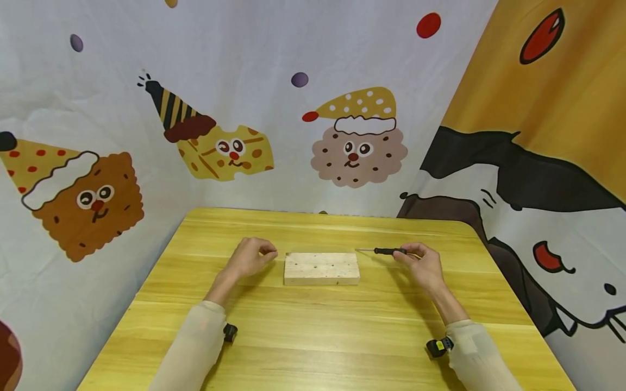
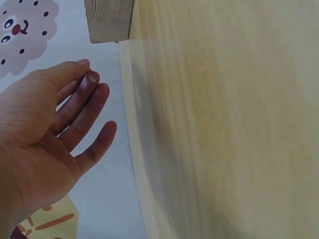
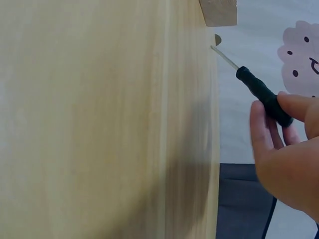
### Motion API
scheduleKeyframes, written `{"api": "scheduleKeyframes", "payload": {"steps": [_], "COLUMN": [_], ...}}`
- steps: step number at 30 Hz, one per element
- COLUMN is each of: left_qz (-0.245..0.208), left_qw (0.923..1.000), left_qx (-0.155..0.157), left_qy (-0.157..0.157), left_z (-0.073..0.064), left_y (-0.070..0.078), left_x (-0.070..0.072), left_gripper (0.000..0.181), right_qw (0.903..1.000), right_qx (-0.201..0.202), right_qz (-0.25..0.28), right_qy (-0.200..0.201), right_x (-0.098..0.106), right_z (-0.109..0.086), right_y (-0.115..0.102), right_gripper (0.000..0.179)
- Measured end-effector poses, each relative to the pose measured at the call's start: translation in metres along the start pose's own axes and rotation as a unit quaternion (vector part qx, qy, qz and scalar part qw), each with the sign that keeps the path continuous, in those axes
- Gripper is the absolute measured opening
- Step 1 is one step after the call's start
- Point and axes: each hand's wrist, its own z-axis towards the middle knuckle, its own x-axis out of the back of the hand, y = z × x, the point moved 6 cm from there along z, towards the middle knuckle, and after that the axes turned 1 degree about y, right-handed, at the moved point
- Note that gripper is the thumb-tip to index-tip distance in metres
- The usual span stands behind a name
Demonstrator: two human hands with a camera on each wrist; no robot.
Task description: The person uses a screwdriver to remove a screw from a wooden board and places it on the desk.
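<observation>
On the table lies a pale wooden block (image 1: 321, 276), its top face marked with several small dark holes. To its left my left hand (image 1: 248, 257) is raised, pinching a small screw (image 2: 91, 77) between thumb and index fingertip; the other fingers are loosely bent. My right hand (image 1: 424, 266), right of the block, grips a black-handled screwdriver (image 3: 259, 89) by the rear of its handle with thumb and fingers. The thin metal shaft points left, its tip close to the block's right back corner in the head view.
The yellow wood-grain table (image 1: 313, 336) has rounded back corners. A curtain (image 1: 288, 43) with cartoon prints hangs behind it and along both sides. Both wrists carry small black cameras strapped near the sleeves.
</observation>
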Motion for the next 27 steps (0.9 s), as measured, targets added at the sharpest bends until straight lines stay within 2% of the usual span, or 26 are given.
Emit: {"api": "scheduleKeyframes", "payload": {"steps": [3,6,9,12,20,27], "left_qz": [0.011,0.019,0.021,0.023,0.030,0.039], "left_qw": [0.9999,0.9997,0.9996,0.9994,0.9985,0.9979], "left_qx": [0.002,0.004,0.006,0.009,0.016,0.022], "left_qy": [-0.006,-0.014,-0.020,-0.023,-0.043,-0.047], "left_z": [0.003,0.005,0.007,0.009,0.014,0.017], "left_y": [-0.003,-0.005,-0.006,-0.006,-0.006,-0.010], "left_x": [-0.001,-0.003,-0.005,-0.006,-0.013,-0.017], "left_gripper": [0.014,0.014,0.014,0.013,0.015,0.012], "right_qw": [0.9997,0.9973,0.9905,0.9837,0.9669,0.9598], "right_qx": [0.004,0.016,0.036,0.056,0.090,0.085], "right_qz": [-0.023,-0.071,-0.133,-0.170,-0.236,-0.261], "right_qy": [-0.009,-0.012,-0.010,-0.013,-0.033,-0.062], "right_x": [-0.001,-0.001,-0.001,-0.003,-0.006,-0.009], "right_z": [0.001,0.002,0.002,0.002,0.002,0.004], "right_y": [0.003,0.004,0.003,0.001,0.002,0.009], "right_gripper": [0.043,0.038,0.034,0.031,0.024,0.024]}}
